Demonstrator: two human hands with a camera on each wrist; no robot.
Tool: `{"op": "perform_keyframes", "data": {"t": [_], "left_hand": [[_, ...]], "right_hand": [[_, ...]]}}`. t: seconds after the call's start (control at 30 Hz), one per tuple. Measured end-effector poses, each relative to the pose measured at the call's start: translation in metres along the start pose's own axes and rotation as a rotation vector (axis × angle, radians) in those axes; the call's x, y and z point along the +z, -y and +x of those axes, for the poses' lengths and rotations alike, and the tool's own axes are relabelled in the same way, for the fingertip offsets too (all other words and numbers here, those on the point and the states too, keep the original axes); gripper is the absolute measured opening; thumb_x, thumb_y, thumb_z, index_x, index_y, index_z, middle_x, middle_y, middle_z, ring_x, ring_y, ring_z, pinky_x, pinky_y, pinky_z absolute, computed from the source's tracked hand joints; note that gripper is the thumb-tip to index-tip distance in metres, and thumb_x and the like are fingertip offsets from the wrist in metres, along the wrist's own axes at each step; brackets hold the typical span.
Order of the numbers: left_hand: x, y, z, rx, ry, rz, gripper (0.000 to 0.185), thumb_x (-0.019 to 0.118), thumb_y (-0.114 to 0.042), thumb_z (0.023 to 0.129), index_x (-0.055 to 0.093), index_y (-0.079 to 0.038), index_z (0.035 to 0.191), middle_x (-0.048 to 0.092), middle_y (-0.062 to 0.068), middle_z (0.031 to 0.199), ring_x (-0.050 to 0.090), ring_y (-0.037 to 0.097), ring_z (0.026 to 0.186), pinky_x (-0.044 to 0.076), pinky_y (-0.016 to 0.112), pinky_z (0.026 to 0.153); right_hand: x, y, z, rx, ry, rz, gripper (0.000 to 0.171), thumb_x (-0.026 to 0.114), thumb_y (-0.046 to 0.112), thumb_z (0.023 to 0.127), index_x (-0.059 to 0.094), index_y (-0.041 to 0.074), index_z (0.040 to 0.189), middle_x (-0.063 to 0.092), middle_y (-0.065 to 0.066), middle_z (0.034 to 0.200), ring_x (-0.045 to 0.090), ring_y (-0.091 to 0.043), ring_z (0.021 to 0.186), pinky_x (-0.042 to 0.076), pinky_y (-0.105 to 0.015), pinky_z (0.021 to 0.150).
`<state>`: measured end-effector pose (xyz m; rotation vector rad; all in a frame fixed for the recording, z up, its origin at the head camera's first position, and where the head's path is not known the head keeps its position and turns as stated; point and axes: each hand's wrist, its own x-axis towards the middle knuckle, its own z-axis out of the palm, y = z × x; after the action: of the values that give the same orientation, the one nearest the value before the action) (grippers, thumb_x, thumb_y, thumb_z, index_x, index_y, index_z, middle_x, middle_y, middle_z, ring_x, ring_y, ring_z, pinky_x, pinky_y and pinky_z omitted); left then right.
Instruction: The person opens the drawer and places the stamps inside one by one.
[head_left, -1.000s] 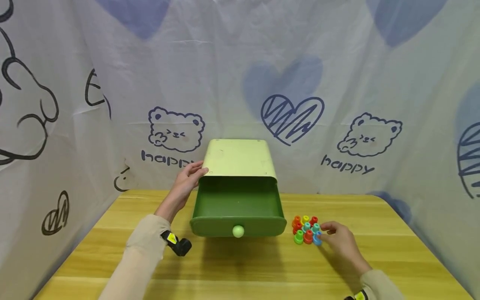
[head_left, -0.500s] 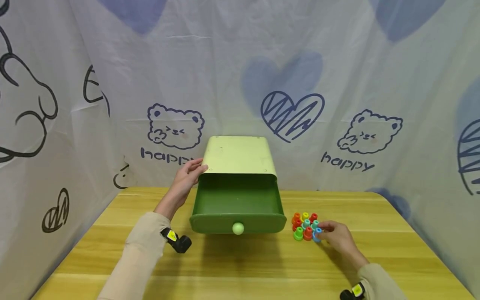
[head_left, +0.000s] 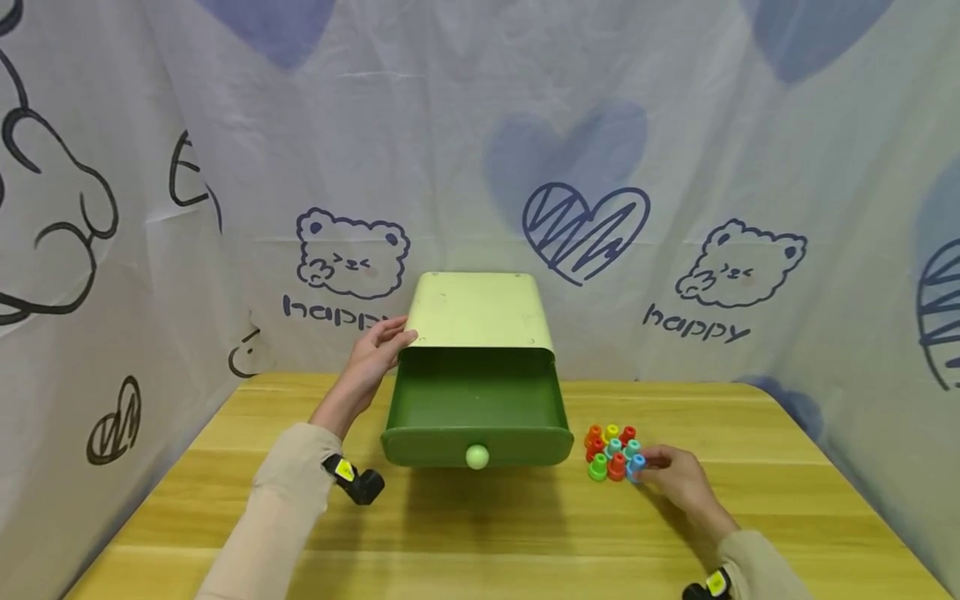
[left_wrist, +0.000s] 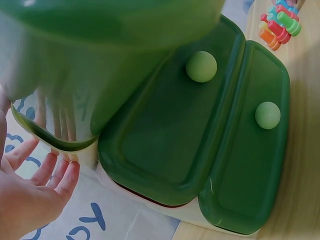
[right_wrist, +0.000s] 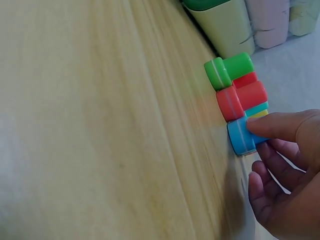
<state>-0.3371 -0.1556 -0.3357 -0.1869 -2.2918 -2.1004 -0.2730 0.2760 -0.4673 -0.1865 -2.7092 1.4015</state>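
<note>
Since a second ago we are bringing our right hand (head_left: 678, 482) a little closer to the cluster of coloured pegs (head_left: 613, 454), while our left hand (head_left: 372, 360) is staying put against the drawer box (head_left: 476, 312). The top drawer (head_left: 477, 417) is standing pulled out, its round knob (head_left: 477, 456) facing us.

Our right fingers (right_wrist: 274, 126) are curling onto the blue peg (right_wrist: 242, 136), thumb on its stem, pinching it at the near right corner of the cluster on the bench (head_left: 480, 533), just right of the drawer. Our left fingers (left_wrist: 60, 172) are lying straight and relaxed, pressing flat against the box's left wall, gripping nothing.

To do this well, we judge that we should be lifting the blue peg straight up, because the red peg (right_wrist: 240, 100) and green peg (right_wrist: 227, 70) are touching in a row beside it and a sideways drag would be knocking them over. Keeping the left palm braced should be stopping the light box from sliding.

On the cloth backdrop (head_left: 675, 167) we are reading "happy" (head_left: 696, 327) under a drawn bear, and again, partly hidden, at the left. We are seeing no brand on the box or pegs.
</note>
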Motion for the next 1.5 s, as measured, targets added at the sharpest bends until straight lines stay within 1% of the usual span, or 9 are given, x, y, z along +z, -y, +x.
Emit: {"op": "perform_keyframes", "data": {"t": [0.2,0.37,0.47,0.63,0.73,0.93,1.1,1.27,1.5], "left_hand": [[-0.001,0.002,-0.002,-0.011,0.0,-0.006,0.062,0.059,-0.027,0.096,0.034,-0.004,0.148,0.035,0.019,0.148,0.032,0.033,0.135,0.026,0.051,0.11],[-0.001,0.003,-0.004,-0.011,-0.008,-0.011,0.061,0.058,-0.026,0.096,0.034,-0.003,0.147,0.035,0.019,0.148,0.033,0.033,0.135,0.026,0.05,0.11],[-0.002,0.003,-0.005,-0.009,-0.017,-0.015,0.06,0.058,-0.026,0.096,0.035,-0.003,0.147,0.036,0.019,0.147,0.033,0.033,0.134,0.027,0.05,0.11],[-0.001,0.005,-0.003,-0.005,-0.022,-0.025,0.06,0.059,-0.026,0.096,0.035,-0.003,0.147,0.036,0.019,0.147,0.034,0.032,0.134,0.028,0.049,0.11],[0.0,0.004,-0.003,0.001,-0.018,-0.033,0.06,0.059,-0.026,0.096,0.035,-0.003,0.147,0.036,0.018,0.147,0.034,0.032,0.134,0.027,0.049,0.11],[0.0,0.003,-0.005,0.008,-0.012,-0.038,0.061,0.058,-0.026,0.096,0.034,-0.003,0.147,0.036,0.018,0.147,0.033,0.032,0.135,0.026,0.049,0.11],[0.001,0.003,-0.005,0.006,-0.014,-0.034,0.061,0.058,-0.027,0.096,0.035,-0.003,0.147,0.036,0.018,0.147,0.033,0.032,0.135,0.025,0.05,0.111],[0.002,0.004,-0.002,0.001,-0.02,-0.026,0.06,0.059,-0.027,0.096,0.036,-0.005,0.146,0.037,0.017,0.146,0.034,0.032,0.134,0.026,0.049,0.11],[0.003,0.003,-0.001,0.0,-0.03,-0.031,0.06,0.06,-0.027,0.095,0.037,-0.005,0.146,0.038,0.017,0.146,0.035,0.032,0.133,0.028,0.049,0.11]], "right_hand": [[0.001,-0.001,0.0,-0.025,-0.014,-0.045,0.034,0.079,0.003,0.073,0.066,-0.01,0.102,0.068,-0.011,0.09,0.061,-0.025,0.086,0.048,-0.032,0.074],[0.0,-0.001,-0.001,-0.017,-0.005,-0.078,0.033,0.077,0.004,0.075,0.066,-0.009,0.102,0.067,-0.01,0.09,0.059,-0.027,0.087,0.048,-0.035,0.074],[-0.001,0.001,-0.001,-0.025,0.006,-0.073,0.033,0.076,0.005,0.076,0.065,-0.01,0.103,0.066,-0.01,0.091,0.059,-0.026,0.086,0.049,-0.033,0.07],[-0.006,0.004,-0.002,-0.066,0.015,-0.06,0.032,0.073,0.004,0.078,0.064,-0.011,0.104,0.066,-0.011,0.09,0.059,-0.021,0.079,0.05,-0.031,0.061],[-0.008,0.006,-0.001,-0.081,0.017,-0.055,0.03,0.072,0.004,0.079,0.064,-0.01,0.104,0.066,-0.01,0.089,0.059,-0.019,0.077,0.051,-0.03,0.06],[-0.013,0.013,-0.001,-0.095,0.009,-0.073,0.028,0.073,0.005,0.079,0.064,-0.008,0.101,0.065,-0.008,0.088,0.056,-0.019,0.079,0.048,-0.029,0.063],[-0.015,0.021,-0.001,-0.12,0.015,-0.08,0.028,0.072,0.006,0.08,0.064,-0.008,0.103,0.064,-0.008,0.088,0.055,-0.02,0.08,0.047,-0.03,0.064],[-0.016,0.028,-0.001,-0.152,0.002,-0.097,0.027,0.071,0.005,0.082,0.063,-0.008,0.104,0.064,-0.009,0.09,0.056,-0.02,0.08,0.048,-0.029,0.064],[-0.017,0.045,-0.001,-0.204,-0.006,-0.127,0.03,0.072,0.008,0.082,0.064,-0.009,0.106,0.065,-0.012,0.094,0.057,-0.024,0.085,0.048,-0.032,0.067]]}}
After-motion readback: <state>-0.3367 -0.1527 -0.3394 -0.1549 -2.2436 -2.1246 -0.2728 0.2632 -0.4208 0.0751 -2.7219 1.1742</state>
